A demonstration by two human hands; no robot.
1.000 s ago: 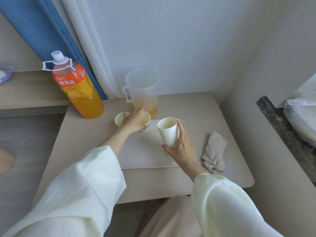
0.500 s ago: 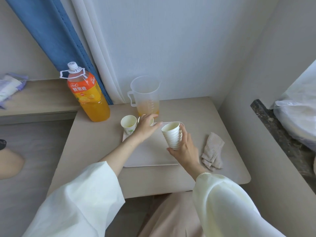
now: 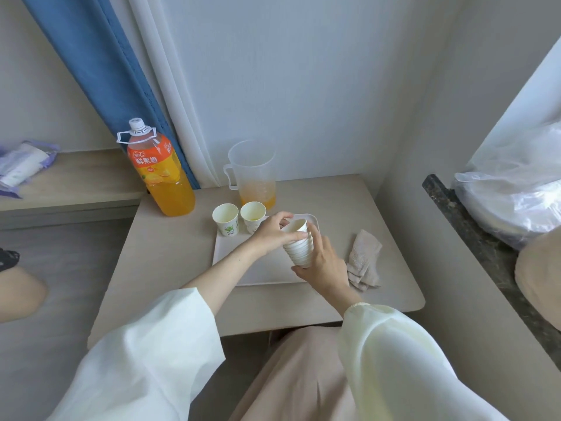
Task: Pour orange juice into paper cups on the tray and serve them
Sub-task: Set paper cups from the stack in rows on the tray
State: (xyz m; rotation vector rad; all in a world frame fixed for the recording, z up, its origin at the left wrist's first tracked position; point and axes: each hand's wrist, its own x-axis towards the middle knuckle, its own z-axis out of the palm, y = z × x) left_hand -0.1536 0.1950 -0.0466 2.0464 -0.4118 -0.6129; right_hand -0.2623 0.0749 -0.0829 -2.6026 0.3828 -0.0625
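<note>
A white tray [image 3: 230, 262] lies on the small beige table [image 3: 170, 256]. Two paper cups stand at the tray's far left corner, one [image 3: 225, 219] left of the other [image 3: 253, 216]; the right one shows a little orange juice. My right hand [image 3: 323, 262] grips a stack of paper cups [image 3: 299, 247] above the tray. My left hand [image 3: 274, 233] pinches the rim of the top cup in that stack. A clear plastic pitcher [image 3: 253, 174] with some juice at its bottom stands behind the tray. The orange juice bottle [image 3: 159, 171], capped, stands at the table's far left.
A crumpled beige cloth [image 3: 364, 259] lies right of the tray. A blue curtain [image 3: 100, 74] and white curtain hang behind the table. A low shelf [image 3: 73, 189] on the left holds a packet. White plastic bags [image 3: 516, 189] sit on a dark ledge at right.
My left hand let go of the second cup on the tray and came back to the stack, taking hold of its top cup. The camera view rose slightly.
</note>
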